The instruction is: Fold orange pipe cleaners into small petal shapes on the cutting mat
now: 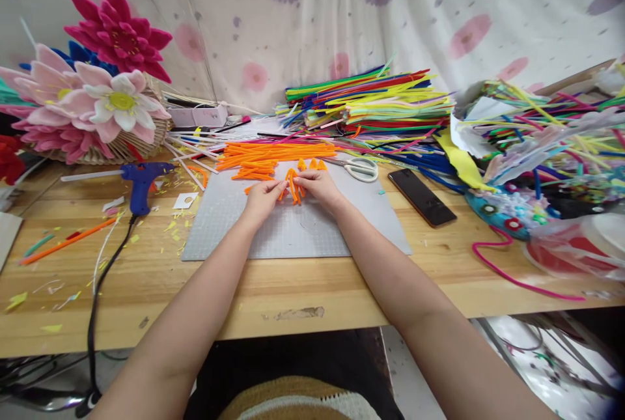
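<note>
Both hands meet over the grey cutting mat (293, 238), pinching bent orange pipe cleaners (293, 189) between them. My left hand (264, 200) grips the piece from the left, thumb and fingers pressed together. From the right, my right hand (318, 187) holds its upper part with closed fingertips. Several strands of the piece hang down between the hands. Just beyond lie cut orange pipe cleaners (256, 169) and a longer orange bundle (280, 151). Small folded orange loops (312, 164) rest behind my right hand, near the scissors (360, 169) with pale handles.
A blue glue gun (140, 187) with a black cord lies at left, below felt-like flowers (117, 101). A phone (422, 196) is right of the mat. Piles of coloured pipe cleaners (375, 104) line the back. A plastic tub (581, 244) and a pink strand (517, 277) occupy the right.
</note>
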Demonstrator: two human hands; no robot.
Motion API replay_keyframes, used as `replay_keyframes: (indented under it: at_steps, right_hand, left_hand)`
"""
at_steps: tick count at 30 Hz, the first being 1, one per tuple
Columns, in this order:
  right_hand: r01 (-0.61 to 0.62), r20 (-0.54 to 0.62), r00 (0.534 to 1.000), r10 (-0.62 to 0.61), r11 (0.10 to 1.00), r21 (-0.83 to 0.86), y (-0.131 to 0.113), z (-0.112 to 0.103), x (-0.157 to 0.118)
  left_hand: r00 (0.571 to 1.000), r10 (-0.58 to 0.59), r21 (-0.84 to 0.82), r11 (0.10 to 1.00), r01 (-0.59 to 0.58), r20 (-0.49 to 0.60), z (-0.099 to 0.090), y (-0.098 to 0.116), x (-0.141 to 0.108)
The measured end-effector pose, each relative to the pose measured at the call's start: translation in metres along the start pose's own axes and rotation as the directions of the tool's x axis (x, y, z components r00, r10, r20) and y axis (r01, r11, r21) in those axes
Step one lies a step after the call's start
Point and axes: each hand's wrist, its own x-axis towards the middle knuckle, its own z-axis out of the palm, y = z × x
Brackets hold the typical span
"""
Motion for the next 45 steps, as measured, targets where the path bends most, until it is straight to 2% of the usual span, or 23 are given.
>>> replay_keyframes:
  at_steps: [3, 8, 12, 15, 21, 24, 26, 27, 29, 31, 32, 34, 38, 42, 45]
  right_hand:
    - [0.015, -0.019, 1.0, -0.016, 0.999, -0.04, 0.0, 0.001, 0.001]
    - [0.065, -0.043, 0.997, -0.07, 0.992, -0.107, -0.003, 0.007, 0.003]
    - [-0.001, 0.033, 0.999, -0.001, 0.997, 0.074, -0.006, 0.008, 0.0]
    - [-0.04, 0.071, 0.997, 0.028, 0.985, 0.168, -0.008, 0.008, -0.004]
    - [0.069, 0.002, 0.998, -0.07, 0.995, 0.066, -0.006, 0.016, -0.005]
    - [0.095, -0.042, 0.995, -0.095, 0.995, -0.004, -0.003, 0.017, -0.002]
    - [0.065, -0.033, 0.997, -0.065, 0.998, -0.001, -0.003, 0.016, -0.001]
    - [0.035, -0.014, 0.999, -0.035, 0.999, 0.021, -0.004, 0.015, -0.002]
    - [-0.041, 0.06, 0.998, 0.036, 0.995, 0.09, -0.007, 0.014, -0.004]
    - [-0.116, 0.164, 0.982, 0.091, 0.983, 0.145, -0.01, 0.013, -0.007]
    - [-0.148, 0.218, 0.97, 0.111, 0.976, 0.161, -0.012, 0.013, -0.008]
    - [-0.21, 0.314, 0.939, 0.142, 0.958, 0.193, -0.014, 0.012, -0.011]
    - [-0.339, 0.473, 0.86, 0.191, 0.907, 0.251, -0.018, 0.005, -0.013]
    - [-0.398, 0.566, 0.791, 0.231, 0.897, 0.19, -0.02, -0.008, -0.014]
    - [-0.426, 0.628, 0.732, 0.262, 0.896, 0.122, -0.019, -0.017, -0.013]
  left_hand:
    - [0.994, 0.106, 0.229, 0.967, -0.11, 0.026, 0.0, 0.002, -0.002]
    - [0.983, 0.181, 0.469, 0.87, -0.15, -0.022, 0.001, 0.009, -0.007]
    - [0.972, 0.232, 0.519, 0.828, -0.212, 0.027, 0.002, 0.011, -0.008]
    - [0.975, 0.221, 0.532, 0.822, -0.202, 0.029, 0.003, 0.01, -0.008]
    - [0.97, 0.235, 0.567, 0.793, -0.223, 0.052, 0.006, 0.006, -0.009]
    - [0.949, 0.273, 0.58, 0.752, -0.313, 0.158, 0.007, 0.008, -0.01]
    - [0.94, 0.269, 0.628, 0.7, -0.34, 0.209, 0.006, 0.014, -0.011]
    - [0.945, 0.258, 0.661, 0.675, -0.327, 0.203, 0.004, 0.017, -0.011]
    - [0.964, 0.245, 0.71, 0.662, -0.241, 0.099, -0.003, 0.021, -0.011]
    - [0.966, 0.26, 0.71, 0.679, -0.188, 0.007, -0.012, 0.023, -0.009]
    - [0.963, 0.269, 0.699, 0.689, -0.194, 0.002, -0.017, 0.021, -0.007]
    - [0.949, 0.303, 0.666, 0.69, -0.284, 0.091, -0.025, 0.017, -0.003]
    - [0.877, 0.354, 0.625, 0.615, -0.481, 0.325, -0.03, 0.012, 0.001]
    - [0.834, 0.347, 0.608, 0.572, -0.551, 0.429, -0.023, 0.015, -0.002]
    - [0.807, 0.343, 0.562, 0.587, -0.583, 0.48, -0.016, 0.016, -0.007]
